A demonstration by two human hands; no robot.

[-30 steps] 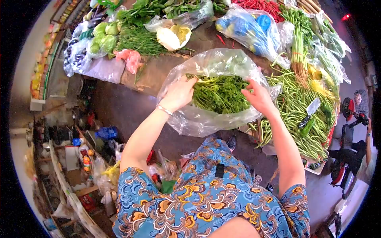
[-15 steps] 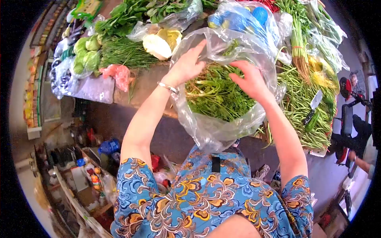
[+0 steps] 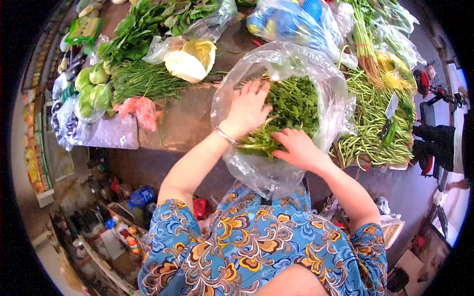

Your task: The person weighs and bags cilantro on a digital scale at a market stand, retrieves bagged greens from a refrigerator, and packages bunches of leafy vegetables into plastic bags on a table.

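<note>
A clear plastic bag (image 3: 232,64) stands wide open in front of me, its rim rolled outward. Leafy green herbs (image 3: 301,101), which look like coriander or celery leaf, fill it. My left hand (image 3: 248,109) lies over the herbs' left side with its fingers stretched out and a bracelet on the wrist. On the near side of the bag, my right hand (image 3: 300,149) has thumb and fingers around a bunch of the herbs (image 3: 261,140), whose pale stems point left. Part of the grip is hidden by leaves.
Green beans (image 3: 370,118) lie right of the bag, with a knife (image 3: 391,106) on them. To the left are a halved cabbage (image 3: 190,61), chives (image 3: 145,81), a pink bag (image 3: 140,111) and round green vegetables (image 3: 94,93). A blue-filled bag (image 3: 291,22) sits behind. The table's front edge is near me.
Both hands have moved down and nearer to me. My left hand has left the bag's rim and lies over the herbs. My right hand has closed around a bunch, and the rim sits wider open.
</note>
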